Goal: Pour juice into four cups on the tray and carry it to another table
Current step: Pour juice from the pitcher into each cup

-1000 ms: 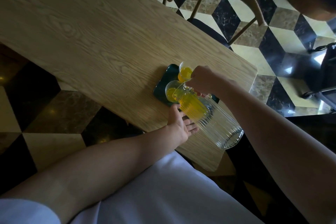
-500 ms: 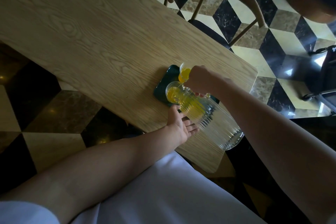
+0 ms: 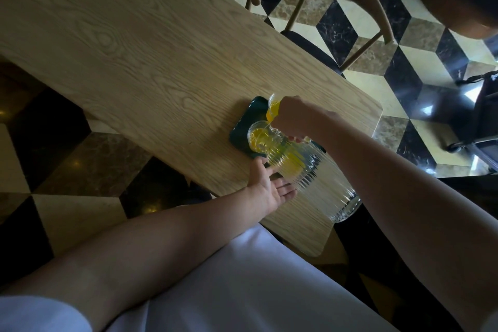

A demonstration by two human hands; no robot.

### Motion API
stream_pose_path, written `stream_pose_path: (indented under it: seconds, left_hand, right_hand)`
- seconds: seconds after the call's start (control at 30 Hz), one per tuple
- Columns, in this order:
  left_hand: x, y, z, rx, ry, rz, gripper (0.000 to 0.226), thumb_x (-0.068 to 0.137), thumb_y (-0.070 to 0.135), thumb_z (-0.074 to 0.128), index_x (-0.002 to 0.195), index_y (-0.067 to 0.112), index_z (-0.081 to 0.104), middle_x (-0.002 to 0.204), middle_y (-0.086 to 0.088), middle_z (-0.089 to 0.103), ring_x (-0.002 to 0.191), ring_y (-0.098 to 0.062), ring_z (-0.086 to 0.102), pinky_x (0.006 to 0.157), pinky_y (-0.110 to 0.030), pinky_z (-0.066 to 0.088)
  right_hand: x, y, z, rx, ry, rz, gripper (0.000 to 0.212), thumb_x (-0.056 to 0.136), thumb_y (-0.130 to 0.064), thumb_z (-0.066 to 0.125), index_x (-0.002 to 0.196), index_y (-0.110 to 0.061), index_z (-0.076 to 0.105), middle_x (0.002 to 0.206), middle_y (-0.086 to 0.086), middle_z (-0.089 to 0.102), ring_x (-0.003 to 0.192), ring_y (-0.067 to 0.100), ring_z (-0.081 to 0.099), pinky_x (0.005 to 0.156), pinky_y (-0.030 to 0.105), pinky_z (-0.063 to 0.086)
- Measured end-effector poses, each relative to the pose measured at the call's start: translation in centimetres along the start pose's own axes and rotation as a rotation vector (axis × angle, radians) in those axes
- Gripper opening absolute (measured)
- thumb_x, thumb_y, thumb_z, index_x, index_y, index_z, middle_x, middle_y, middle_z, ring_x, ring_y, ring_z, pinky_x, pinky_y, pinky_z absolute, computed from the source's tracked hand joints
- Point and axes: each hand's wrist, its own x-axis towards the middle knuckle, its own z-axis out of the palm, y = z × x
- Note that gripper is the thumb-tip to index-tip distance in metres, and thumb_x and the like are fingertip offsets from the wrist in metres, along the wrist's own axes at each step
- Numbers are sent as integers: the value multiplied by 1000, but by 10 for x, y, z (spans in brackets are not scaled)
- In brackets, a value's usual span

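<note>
1. Your right hand (image 3: 292,118) grips the ribbed glass pitcher (image 3: 304,170) near its top and tips it steeply, base raised toward you, mouth over the near cup (image 3: 258,137) on the green tray (image 3: 244,121).
2. Your left hand (image 3: 270,188) lies relaxed with straight fingers on the wooden table (image 3: 134,48) just beside the tray's near edge, under the pitcher's belly — it grasps nothing, though the fingertips may touch the glass; I cannot tell.
3. Against the view a second ago, the pitcher is tilted further and the yellow juice inside it has thinned — only a small pool remains toward the neck, while the near cup shows yellow well up its wall.
4. My reading: this cup is close to full and the pitcher is nearly spent, so ease the tilt back soon or it may overflow onto the tray.
5. A second filled cup (image 3: 272,108) stands on the tray beyond the near one, half hidden behind your right hand. The other two cups the task names lie out of sight behind your hand and the pitcher, so how many are filled cannot be told.
6. The carry to the other table is not yet begun; the tray sits flat near the table's right end.
</note>
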Motion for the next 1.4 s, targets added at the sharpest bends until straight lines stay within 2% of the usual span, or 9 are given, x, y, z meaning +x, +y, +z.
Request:
stream_pose_path:
  seconds: [0.17, 0.4, 0.6, 0.7, 0.87, 0.97, 1.1, 1.3, 1.4]
  left_hand:
    - [-3, 0, 2, -9, -1, 4, 55, 98, 51, 31, 136, 16, 49, 128, -27, 62, 109, -42, 61, 92, -48, 49]
    - [-4, -2, 3, -18, -23, -8, 45, 97, 42, 28, 106, 10, 58, 111, -26, 67, 104, -40, 63, 96, -49, 49]
    - [-2, -1, 6, -41, -28, -12, 49, 97, 40, 28, 113, 7, 60, 111, -28, 69, 102, -39, 65, 88, -48, 52]
    - [0, 0, 9, -71, -30, -15, 54, 97, 41, 30, 129, 6, 55, 115, -30, 67, 101, -40, 66, 78, -48, 54]
    - [-3, -1, 15, -119, -39, -21, 54, 98, 38, 31, 138, 6, 48, 117, -30, 62, 92, -41, 64, 70, -50, 53]
    - [-7, 1, 19, -115, -43, -17, 48, 99, 37, 30, 129, 6, 53, 108, -29, 63, 89, -39, 63, 76, -51, 53]
    - [-19, 4, 21, -62, -37, 30, 40, 99, 37, 30, 102, 8, 57, 97, -27, 66, 90, -38, 65, 97, -52, 49]
    - [-26, 13, 17, 69, 5, 133, 52, 100, 45, 26, 133, 13, 48, 115, -26, 63, 98, -38, 61, 96, -53, 46]
    - [-33, 22, 19, 138, 18, 217, 56, 102, 48, 24, 137, 11, 49, 108, -23, 64, 97, -37, 60, 92, -54, 47]
  right_hand:
    - [-13, -12, -8, -38, -8, -21, 22, 93, -15, 53, 77, -3, 61, 61, 9, 67, 41, 18, 60, 38, 19, 43]
    - [-18, -28, -8, -106, -21, -45, 12, 90, -3, 50, 93, -4, 62, 64, 6, 66, 42, 14, 59, 39, 21, 43]
    - [-15, -38, -14, -173, -55, -51, 20, 94, -10, 53, 82, -2, 66, 63, 7, 66, 45, 15, 60, 48, 24, 50]
    - [-13, -42, -18, -191, -70, -55, 27, 95, -14, 52, 76, -3, 67, 59, 7, 66, 44, 16, 60, 45, 22, 48]
    - [-16, -47, -22, -225, -90, -44, 24, 95, -13, 51, 81, -3, 68, 63, 7, 66, 49, 17, 62, 48, 24, 49]
    - [-19, -50, -25, -248, -75, -50, 25, 94, -13, 50, 76, -4, 65, 61, 6, 65, 47, 17, 61, 48, 24, 50]
    - [-24, -47, -31, -189, -28, -37, 25, 91, -8, 49, 69, -5, 61, 58, 6, 63, 43, 16, 58, 46, 22, 49]
    - [-26, -13, -41, 12, 61, -33, 36, 98, -15, 50, 66, -3, 62, 49, 6, 62, 26, 11, 53, 35, 18, 43]
    - [-29, 5, -51, 130, 68, -33, 38, 102, -22, 51, 79, 4, 67, 54, 6, 66, 37, 16, 60, 34, 21, 46]
